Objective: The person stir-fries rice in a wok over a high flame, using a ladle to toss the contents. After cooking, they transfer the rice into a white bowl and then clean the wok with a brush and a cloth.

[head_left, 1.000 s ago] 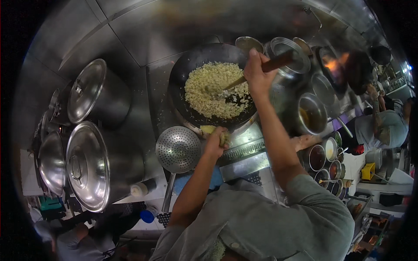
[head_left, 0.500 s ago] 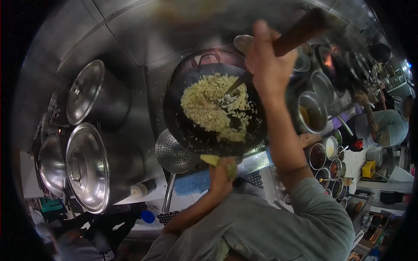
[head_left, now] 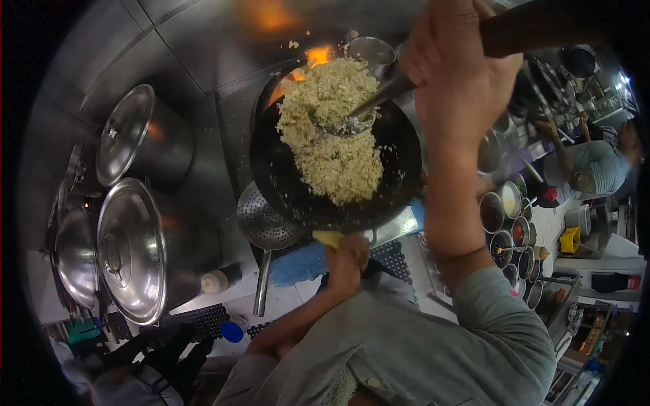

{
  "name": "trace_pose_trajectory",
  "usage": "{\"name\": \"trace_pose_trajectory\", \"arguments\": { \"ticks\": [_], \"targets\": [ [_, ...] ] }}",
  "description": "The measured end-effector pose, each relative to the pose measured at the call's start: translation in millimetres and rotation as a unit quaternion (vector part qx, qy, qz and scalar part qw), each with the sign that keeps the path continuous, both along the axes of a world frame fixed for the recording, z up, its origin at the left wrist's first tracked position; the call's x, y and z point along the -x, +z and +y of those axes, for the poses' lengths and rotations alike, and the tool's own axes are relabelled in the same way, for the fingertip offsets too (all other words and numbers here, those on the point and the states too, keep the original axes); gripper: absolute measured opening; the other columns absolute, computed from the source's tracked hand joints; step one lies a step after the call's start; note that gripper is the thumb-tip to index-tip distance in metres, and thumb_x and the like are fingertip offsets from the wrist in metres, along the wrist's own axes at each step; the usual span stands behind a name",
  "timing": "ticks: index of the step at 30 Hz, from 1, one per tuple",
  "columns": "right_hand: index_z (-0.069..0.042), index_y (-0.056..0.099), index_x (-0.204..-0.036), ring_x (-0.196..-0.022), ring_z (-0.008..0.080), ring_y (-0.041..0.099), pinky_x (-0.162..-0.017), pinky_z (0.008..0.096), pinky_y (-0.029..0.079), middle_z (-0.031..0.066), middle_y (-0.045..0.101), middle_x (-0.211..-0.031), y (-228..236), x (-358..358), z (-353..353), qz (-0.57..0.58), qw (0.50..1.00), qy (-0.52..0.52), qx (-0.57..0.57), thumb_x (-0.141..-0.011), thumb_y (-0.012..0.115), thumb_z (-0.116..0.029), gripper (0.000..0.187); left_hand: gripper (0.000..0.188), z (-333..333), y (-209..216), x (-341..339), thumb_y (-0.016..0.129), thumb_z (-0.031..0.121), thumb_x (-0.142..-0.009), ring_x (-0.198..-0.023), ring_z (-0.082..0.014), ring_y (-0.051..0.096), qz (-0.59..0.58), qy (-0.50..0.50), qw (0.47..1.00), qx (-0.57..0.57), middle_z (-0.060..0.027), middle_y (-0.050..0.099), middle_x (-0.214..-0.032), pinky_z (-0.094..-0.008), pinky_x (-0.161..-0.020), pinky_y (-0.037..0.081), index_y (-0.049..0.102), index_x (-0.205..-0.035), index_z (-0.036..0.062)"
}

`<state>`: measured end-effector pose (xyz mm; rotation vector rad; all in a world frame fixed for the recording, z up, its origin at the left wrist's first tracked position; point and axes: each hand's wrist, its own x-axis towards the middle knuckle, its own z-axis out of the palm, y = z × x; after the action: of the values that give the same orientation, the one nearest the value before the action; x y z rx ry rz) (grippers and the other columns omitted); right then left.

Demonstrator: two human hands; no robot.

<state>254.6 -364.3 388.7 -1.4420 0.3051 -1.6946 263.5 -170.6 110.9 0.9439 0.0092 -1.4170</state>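
My right hand [head_left: 464, 74] is closed round the thick wooden handle of a ladle [head_left: 382, 95]. The ladle's metal bowl sits among pale, greenish-yellow rice [head_left: 342, 169]. The rice is heaped up the far side of a black wok [head_left: 271, 179], and some grains are in the air beyond the rim. My left hand [head_left: 344, 265] is closed on a folded yellow-green cloth [head_left: 329, 238] at the wok's near edge; the part of the wok under the cloth is hidden. Orange flame [head_left: 318, 55] rises at the far rim.
On the left stand two large lidded steel pots [head_left: 132, 250]. A perforated skimmer [head_left: 267, 216] lies beside the wok, above a blue cloth [head_left: 298, 262]. To the right are several sauce containers [head_left: 491, 213], and a co-worker [head_left: 596, 166] stands farther off. Behind the wok is a metal bowl [head_left: 372, 51].
The wok has tilted and the rice has swept up toward its far side, with grains thrown. Flame has flared at the far rim. My right hand has moved up and right with the ladle.
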Motion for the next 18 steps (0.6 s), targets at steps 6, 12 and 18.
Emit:
{"name": "trace_pose_trajectory", "arguments": {
  "ticks": [6, 12, 18],
  "targets": [
    [-0.006, 0.042, -0.061, -0.053, 0.0038, 0.029, -0.048, 0.0286, 0.023, -0.0081, 0.035, -0.056, -158, -17, -53, 0.066, 0.989, -0.129, 0.031, -0.101, 0.065, -0.022, 0.048, 0.012, -76, -67, -33, 0.059, 0.017, -0.092, -0.068, -0.0165, 0.061, -0.089, 0.006, 0.995, -0.038, -0.0072, 0.061, -0.080, -0.0324, -0.059, 0.050, 0.058, -0.097, 0.0060],
    [-0.005, 0.052, -0.075, -0.050, 0.0068, 0.044, -0.045, 0.0247, 0.031, -0.0018, 0.049, -0.062, -33, 2, -18, 0.011, 0.999, 0.014, 0.032, -0.101, 0.064, -0.021, 0.032, 0.010, -8, -9, -9, 0.058, 0.012, -0.091, -0.066, -0.0201, 0.062, -0.035, 0.002, 0.999, -0.040, -0.0086, 0.060, -0.080, -0.0329, -0.048, 0.045, 0.057, -0.097, 0.0040],
    [-0.005, 0.053, -0.077, -0.048, 0.0101, 0.046, -0.044, 0.0255, 0.032, 0.0012, 0.051, -0.063, -151, -17, -37, 0.065, 0.993, -0.090, -0.037, -0.099, 0.065, -0.016, 0.027, 0.012, -81, -43, -48, 0.060, 0.017, -0.091, -0.064, -0.0206, 0.063, -0.073, -0.042, 0.995, -0.050, -0.0083, 0.060, -0.078, -0.0341, -0.047, 0.044, 0.058, -0.093, 0.0046]
  ]
}}
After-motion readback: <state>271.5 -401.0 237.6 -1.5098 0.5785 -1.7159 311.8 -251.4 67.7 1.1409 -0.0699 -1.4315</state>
